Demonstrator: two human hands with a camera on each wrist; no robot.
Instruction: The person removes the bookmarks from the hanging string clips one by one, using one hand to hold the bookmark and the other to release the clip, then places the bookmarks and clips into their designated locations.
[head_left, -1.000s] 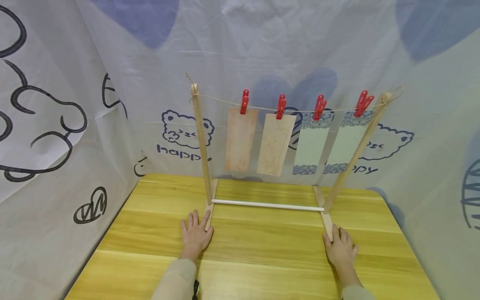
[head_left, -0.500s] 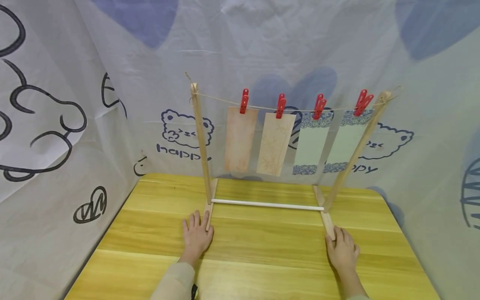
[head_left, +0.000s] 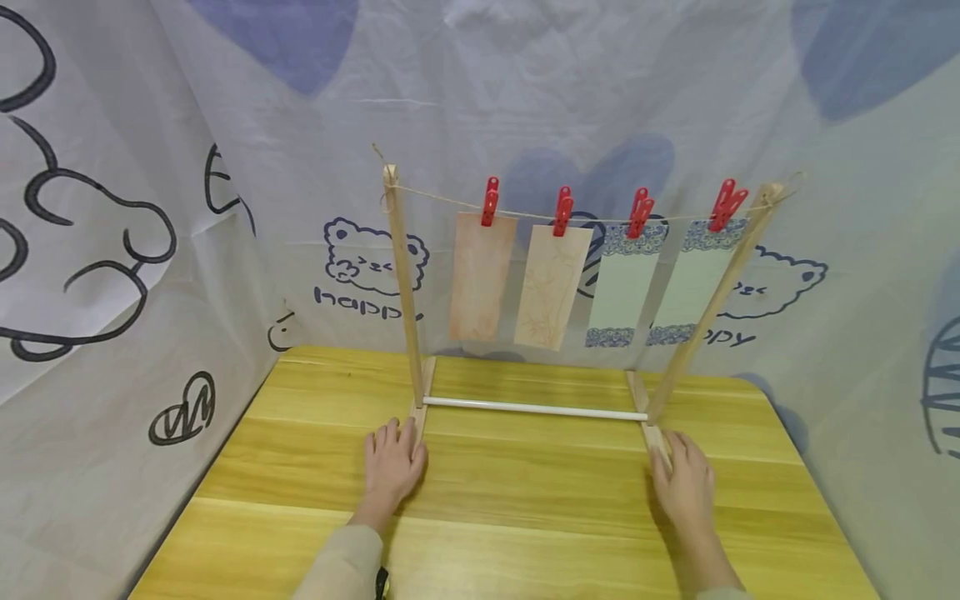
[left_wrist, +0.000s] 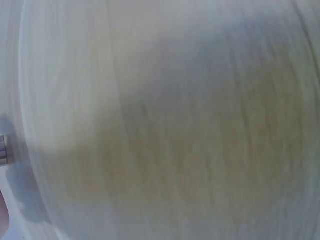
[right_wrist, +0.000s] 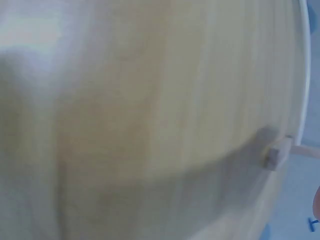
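A wooden drying rack (head_left: pixel 405 292) stands at the back of the table, with a white rod (head_left: pixel 532 409) joining its sides low down. A string (head_left: pixel 442 198) runs between the post tops. Red clips (head_left: pixel 563 212) hold several paper strips (head_left: pixel 553 287) on it, peach, cream and blue-bordered. My left hand (head_left: pixel 393 462) grips the near end of the left foot, fingers bent over it and thumb to its right. At the right foot, my right hand (head_left: pixel 686 487) has its thumb and fingers either side of the end. Each wrist view shows mostly tabletop, the foot end at one edge.
The yellow wood-grain table (head_left: pixel 525 508) reaches back to a pale printed cloth (head_left: pixel 480 100) that hangs behind and at both sides. Bear faces and hearts are drawn on it.
My right hand has slid forward along the right foot, covering its end. The left fingers have drawn in from spread to bent. The rack stays in place.
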